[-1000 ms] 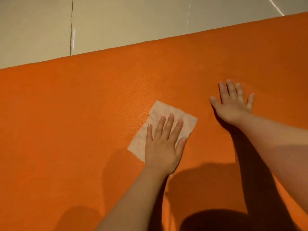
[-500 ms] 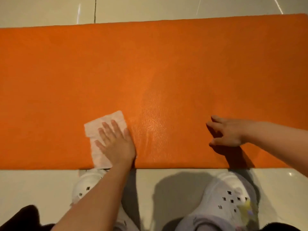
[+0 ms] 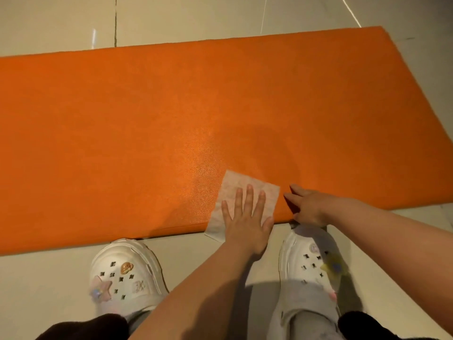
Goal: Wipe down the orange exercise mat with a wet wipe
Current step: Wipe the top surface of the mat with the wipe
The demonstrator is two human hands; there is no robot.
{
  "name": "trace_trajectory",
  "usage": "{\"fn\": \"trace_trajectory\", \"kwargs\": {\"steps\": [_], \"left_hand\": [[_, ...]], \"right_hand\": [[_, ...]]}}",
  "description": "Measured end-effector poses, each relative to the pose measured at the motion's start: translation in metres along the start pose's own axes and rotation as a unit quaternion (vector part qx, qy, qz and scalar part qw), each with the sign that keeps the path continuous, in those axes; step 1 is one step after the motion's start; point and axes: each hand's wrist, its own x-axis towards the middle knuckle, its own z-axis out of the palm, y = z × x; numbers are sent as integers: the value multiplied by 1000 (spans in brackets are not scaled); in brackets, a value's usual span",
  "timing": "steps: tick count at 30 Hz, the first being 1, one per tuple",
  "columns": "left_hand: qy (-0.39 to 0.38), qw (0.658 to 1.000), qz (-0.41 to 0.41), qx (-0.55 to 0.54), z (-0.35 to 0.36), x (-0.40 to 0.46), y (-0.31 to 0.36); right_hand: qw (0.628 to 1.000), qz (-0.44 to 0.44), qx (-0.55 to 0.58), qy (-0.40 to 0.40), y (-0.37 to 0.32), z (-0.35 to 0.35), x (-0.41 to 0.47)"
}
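The orange exercise mat (image 3: 171,114) lies flat on the pale tiled floor and fills the middle of the view. A white wet wipe (image 3: 250,186) lies spread on the mat at its near edge, one corner hanging over onto the floor. My left hand (image 3: 247,217) presses flat on the wipe with straight fingers. My right hand (image 3: 308,207) rests on the mat's near edge just to the right of the wipe, fingers pointing left. A shiny damp patch shows on the mat to the left of the wipe.
My two feet in white clogs with charms, the left clog (image 3: 127,276) and the right clog (image 3: 313,263), stand on the tiled floor (image 3: 49,278) right against the mat's near edge. The mat's right end (image 3: 416,99) is in view, with more tiles beyond it.
The wipe and my left hand have slid right along the mat's near edge, close to my right hand. The view has shifted right, showing the mat's right end and both clogs.
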Motion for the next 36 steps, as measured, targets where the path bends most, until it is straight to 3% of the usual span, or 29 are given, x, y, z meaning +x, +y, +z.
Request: {"fn": "trace_trajectory", "kwargs": {"steps": [9, 13, 17, 19, 22, 25, 28, 34, 36], "left_hand": [[-100, 994, -26, -26, -53, -2, 7], [-5, 991, 13, -131, -95, -5, 2], [40, 996, 50, -56, -144, -41, 19], [49, 996, 52, -60, -162, -68, 25], [81, 982, 4, -171, -173, -113, 30], [146, 939, -42, -309, -179, -153, 52], [185, 912, -10, -365, -182, -181, 88], [172, 906, 31, -387, -167, -195, 131], [153, 914, 44, -373, -157, -189, 138]], "right_hand": [[999, -22, 3, -32, 2, -27, -56], [1000, -23, -3, -4, 2, -78, -115], [995, -29, -25, 98, -8, -120, -183], [993, -60, -18, 96, -17, -131, -215], [991, -87, 19, 103, -29, -139, -261], [978, -67, -1, 197, -37, -129, -292], [974, -52, -42, 218, -38, -108, -313], [950, -101, 72, 285, -4, -69, -340], [963, -69, 49, 254, 12, -46, -331]]}}
